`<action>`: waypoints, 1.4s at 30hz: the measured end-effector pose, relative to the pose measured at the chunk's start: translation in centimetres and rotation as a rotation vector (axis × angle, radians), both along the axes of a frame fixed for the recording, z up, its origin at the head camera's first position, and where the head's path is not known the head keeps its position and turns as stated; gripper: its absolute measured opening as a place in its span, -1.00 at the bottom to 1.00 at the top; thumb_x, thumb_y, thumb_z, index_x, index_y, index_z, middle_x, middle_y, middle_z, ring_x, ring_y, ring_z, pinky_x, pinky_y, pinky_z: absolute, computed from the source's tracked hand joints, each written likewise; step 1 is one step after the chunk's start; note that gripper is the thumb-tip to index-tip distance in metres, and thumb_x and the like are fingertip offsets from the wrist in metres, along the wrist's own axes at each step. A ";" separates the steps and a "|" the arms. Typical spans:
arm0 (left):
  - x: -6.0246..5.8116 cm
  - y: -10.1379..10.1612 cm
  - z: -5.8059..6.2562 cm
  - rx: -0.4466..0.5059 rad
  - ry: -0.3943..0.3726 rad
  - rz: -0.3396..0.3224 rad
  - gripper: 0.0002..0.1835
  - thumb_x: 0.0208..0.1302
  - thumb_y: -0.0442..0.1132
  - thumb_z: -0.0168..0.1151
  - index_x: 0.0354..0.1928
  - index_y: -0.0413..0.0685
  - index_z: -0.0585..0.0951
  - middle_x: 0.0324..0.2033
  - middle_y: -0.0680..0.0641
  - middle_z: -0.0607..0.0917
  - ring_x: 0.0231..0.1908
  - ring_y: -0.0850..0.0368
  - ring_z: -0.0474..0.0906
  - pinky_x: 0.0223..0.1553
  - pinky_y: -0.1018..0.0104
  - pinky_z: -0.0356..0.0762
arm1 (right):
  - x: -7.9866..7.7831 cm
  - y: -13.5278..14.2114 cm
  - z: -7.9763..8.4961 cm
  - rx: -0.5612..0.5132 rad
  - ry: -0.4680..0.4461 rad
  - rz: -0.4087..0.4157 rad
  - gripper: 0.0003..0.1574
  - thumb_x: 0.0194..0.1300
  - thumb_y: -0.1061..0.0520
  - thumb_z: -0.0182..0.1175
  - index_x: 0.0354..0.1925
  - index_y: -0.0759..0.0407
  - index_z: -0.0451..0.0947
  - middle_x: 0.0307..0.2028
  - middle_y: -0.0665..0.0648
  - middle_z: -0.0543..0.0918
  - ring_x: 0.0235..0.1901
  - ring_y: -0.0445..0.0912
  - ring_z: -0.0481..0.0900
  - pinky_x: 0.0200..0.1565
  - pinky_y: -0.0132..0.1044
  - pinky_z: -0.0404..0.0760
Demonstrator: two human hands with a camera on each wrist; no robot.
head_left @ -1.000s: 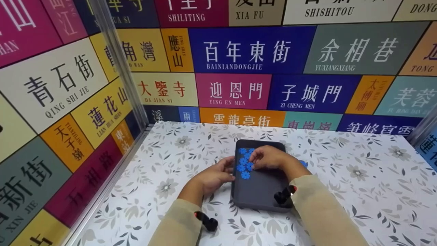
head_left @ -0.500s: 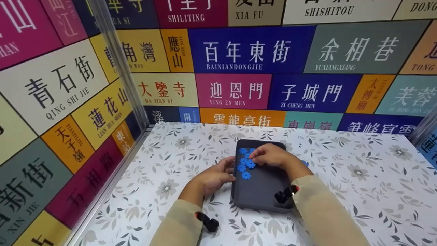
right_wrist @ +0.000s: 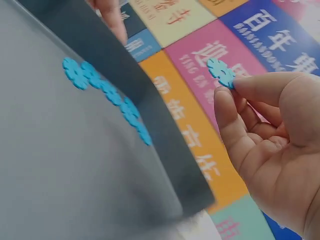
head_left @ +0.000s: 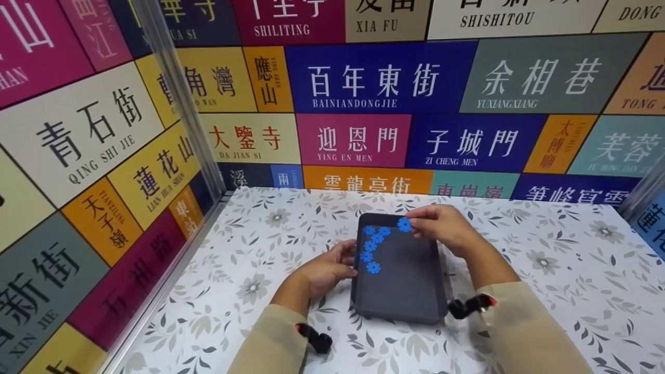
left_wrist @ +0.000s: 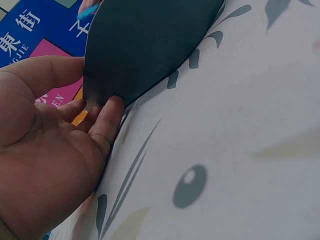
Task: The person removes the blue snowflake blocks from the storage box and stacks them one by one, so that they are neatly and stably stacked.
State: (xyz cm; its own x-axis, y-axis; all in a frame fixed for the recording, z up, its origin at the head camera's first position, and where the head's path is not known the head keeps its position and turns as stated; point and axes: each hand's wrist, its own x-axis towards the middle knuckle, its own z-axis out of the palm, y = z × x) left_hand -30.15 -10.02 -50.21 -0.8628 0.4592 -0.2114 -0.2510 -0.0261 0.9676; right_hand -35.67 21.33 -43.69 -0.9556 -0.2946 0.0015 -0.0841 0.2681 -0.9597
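My right hand [head_left: 441, 228] pinches one blue snowflake building disc [head_left: 404, 224] between thumb and fingertips, over the far right part of a dark grey tray [head_left: 400, 288]. In the right wrist view the pinched disc [right_wrist: 220, 72] stands apart from the tray wall. Several like discs [head_left: 373, 267] lie along the tray's left side and far left corner. My left hand [head_left: 322, 270] rests at the tray's left wall. In the left wrist view its thumb and a fingertip [left_wrist: 114, 102] meet the tray's outer side [left_wrist: 130, 55], with fingers loosely bent.
The tray sits on a table [head_left: 291, 228] covered in white leaf-patterned cloth. A wall of coloured Chinese street-name panels [head_left: 382, 78] rises behind it, and another [head_left: 83, 124] on the left. Black wrist cameras sit on both sleeves.
My right hand has picked a disc from the group and moved it right and toward the far edge. The left hand keeps its place. A blue spot by the right forearm no longer shows.
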 end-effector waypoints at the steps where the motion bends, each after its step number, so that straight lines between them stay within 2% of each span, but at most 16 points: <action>1: 0.0 0.0 0.0 0.000 -0.002 0.002 -0.01 0.18 -0.56 0.24 0.67 0.01 0.19 0.55 -0.17 0.37 0.53 -0.09 0.31 0.57 -0.02 0.32 | 0.3 0.7 0.1 -0.026 -0.003 -0.016 -0.49 0.48 0.14 0.34 0.23 0.48 0.62 -0.25 -0.10 0.81 -0.29 -0.22 0.76 -0.09 -0.33 0.81; 5: 0.0 -0.1 -0.1 0.000 -0.011 0.004 -0.02 0.19 -0.57 0.25 0.67 0.00 0.20 0.53 -0.17 0.39 0.52 -0.08 0.32 0.57 -0.01 0.33 | 1.4 3.6 0.1 -0.094 -0.023 -0.068 -0.46 0.51 0.15 0.31 0.27 0.51 0.57 -0.21 -0.13 0.81 -0.25 -0.23 0.77 -0.07 -0.38 0.80; 11: 0.0 -0.3 -0.4 0.013 0.010 -0.015 0.00 0.21 -0.56 0.23 0.69 -0.06 0.13 0.57 -0.20 0.34 0.54 -0.10 0.28 0.57 0.00 0.33 | 2.4 7.4 -0.7 -0.106 -0.054 -0.141 -0.50 0.52 0.09 0.31 0.27 0.37 0.61 -0.16 -0.14 0.79 -0.20 -0.25 0.75 -0.03 -0.40 0.79; 16: -0.2 -0.3 -0.6 0.028 0.026 -0.029 0.00 0.20 -0.58 0.20 0.70 -0.10 0.10 0.57 -0.23 0.31 0.53 -0.12 0.29 0.54 0.02 0.36 | 2.2 9.3 -2.4 -0.148 -0.108 -0.202 -0.58 0.51 0.09 0.33 0.22 0.24 0.69 -0.18 -0.15 0.77 -0.22 -0.25 0.74 -0.06 -0.41 0.78; 22: -0.1 -0.5 -0.2 -0.021 0.005 -0.015 0.01 0.22 -0.55 0.25 0.70 0.09 0.14 0.56 -0.13 0.35 0.53 -0.08 0.29 0.60 -0.05 0.28 | 1.6 10.5 -4.5 -0.175 -0.171 -0.265 -0.70 0.51 0.12 0.32 0.13 0.13 0.75 -0.25 -0.12 0.78 -0.26 -0.26 0.74 -0.09 -0.42 0.78; 25: -0.1 -0.5 0.0 -0.031 -0.001 -0.011 0.02 0.22 -0.54 0.26 0.70 0.13 0.15 0.55 -0.11 0.36 0.53 -0.07 0.29 0.60 -0.05 0.27 | 1.4 11.0 -5.3 -0.190 -0.204 -0.297 -0.68 0.51 0.14 0.32 0.16 0.14 0.74 -0.28 -0.11 0.79 -0.27 -0.26 0.75 -0.10 -0.42 0.77; 30: -0.1 -0.5 0.1 -0.040 0.003 -0.012 0.01 0.23 -0.53 0.25 0.70 0.12 0.15 0.54 -0.12 0.37 0.52 -0.07 0.29 0.59 -0.04 0.29 | 1.2 11.5 -6.3 -0.134 -0.226 -0.337 -0.50 0.55 0.11 0.27 0.35 0.26 0.60 -0.27 -0.12 0.79 -0.26 -0.26 0.73 -0.12 -0.44 0.75; 33: -0.1 -0.5 0.1 -0.047 0.001 -0.014 0.01 0.23 -0.53 0.26 0.70 0.13 0.16 0.54 -0.11 0.37 0.54 -0.07 0.28 0.60 -0.05 0.27 | 1.1 11.5 -6.6 -0.100 -0.222 -0.337 -0.46 0.56 0.10 0.26 0.38 0.32 0.56 -0.28 -0.12 0.79 -0.28 -0.26 0.71 -0.15 -0.44 0.74; 39: -0.1 -0.4 0.1 -0.054 -0.012 -0.018 0.00 0.24 -0.51 0.27 0.70 0.16 0.17 0.56 -0.09 0.37 0.56 -0.07 0.26 0.63 -0.09 0.22 | 1.1 11.5 -6.8 -0.034 -0.198 -0.322 -0.53 0.54 0.10 0.28 0.27 0.32 0.64 -0.35 -0.11 0.77 -0.35 -0.27 0.68 -0.24 -0.43 0.71; 42: -0.1 -0.3 0.1 -0.030 0.008 -0.035 0.01 0.25 -0.53 0.24 0.71 0.11 0.13 0.58 -0.12 0.32 0.56 -0.08 0.25 0.61 -0.05 0.25 | 1.1 11.5 -6.8 0.004 -0.172 -0.310 -0.59 0.52 0.10 0.30 0.19 0.31 0.69 -0.41 -0.12 0.75 -0.40 -0.28 0.66 -0.28 -0.43 0.70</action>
State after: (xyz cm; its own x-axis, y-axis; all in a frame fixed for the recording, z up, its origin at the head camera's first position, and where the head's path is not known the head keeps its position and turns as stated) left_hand -30.28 -10.31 -50.12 -0.8479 0.4830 -0.2186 -0.2435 0.0115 0.9698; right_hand -34.52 32.84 -50.49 -0.9857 0.0102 -0.1679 0.1648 0.2595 -0.9516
